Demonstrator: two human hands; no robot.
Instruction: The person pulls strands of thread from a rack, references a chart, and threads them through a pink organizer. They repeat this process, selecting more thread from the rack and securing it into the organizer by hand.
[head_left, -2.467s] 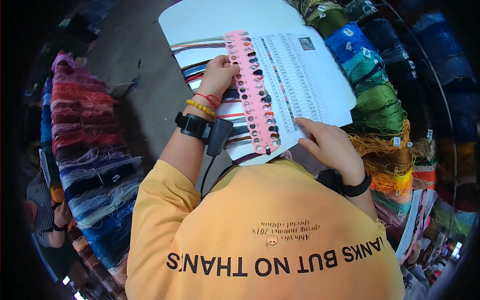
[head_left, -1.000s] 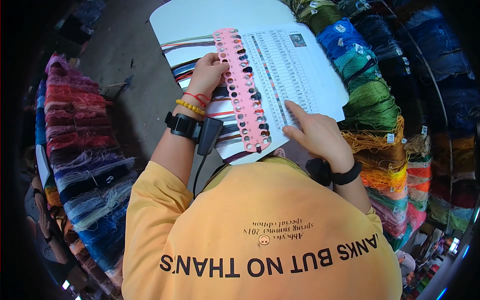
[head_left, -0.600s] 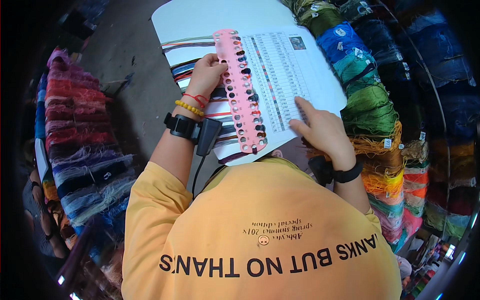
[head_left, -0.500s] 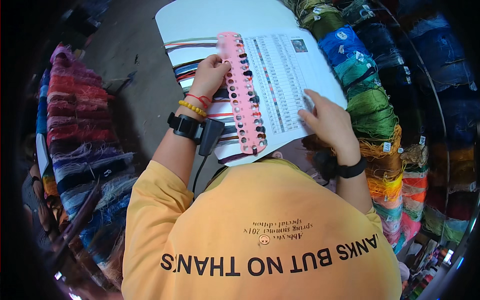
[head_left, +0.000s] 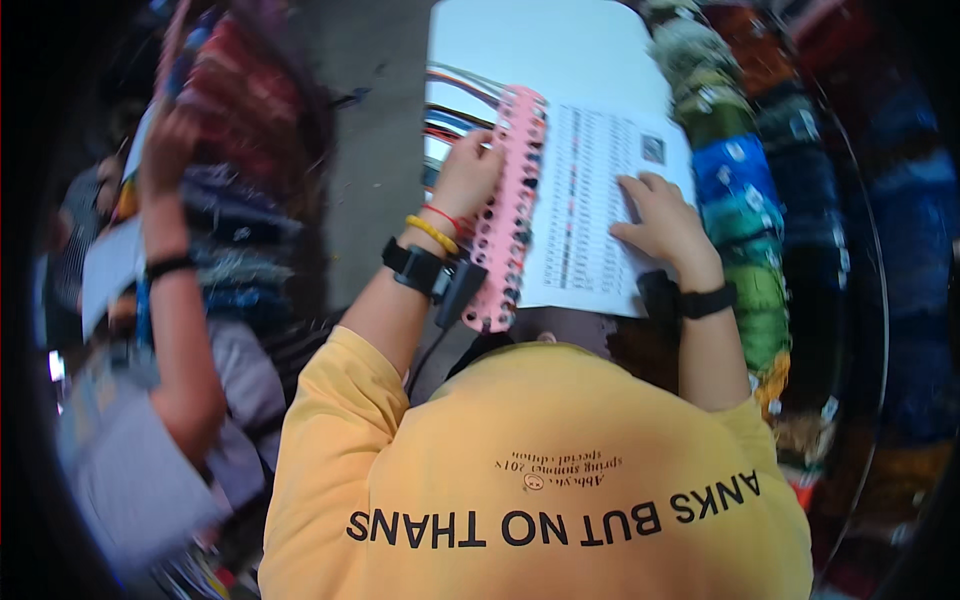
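A long pink thread holder [head_left: 512, 205], with rows of holes along both edges, lies on a white board [head_left: 540, 45]. Skeins of coloured thread [head_left: 452, 118] trail from its left side, and short dark and coloured tufts fill its right-edge holes. My left hand [head_left: 468, 178] is closed with its fingertips pinching the holder's left edge. Right of the holder, a printed chart [head_left: 590, 215] carries a column of colour swatches and a small dark picture. My right hand [head_left: 665, 228] rests on the chart's right edge, thumb and fingers apart, with nothing held.
Hanks of thread in greens, blue and teal [head_left: 740, 170] hang close on my right, with darker hanks [head_left: 915, 220] beyond. At left, another person's arm [head_left: 180, 290] reaches up beside blurred red and purple hanks [head_left: 245, 100]. Grey floor [head_left: 375, 130] shows between.
The view has swung left, so the board and both hands appear farther right. Another person has come into sight at the left. My hands keep about the same places on holder and chart.
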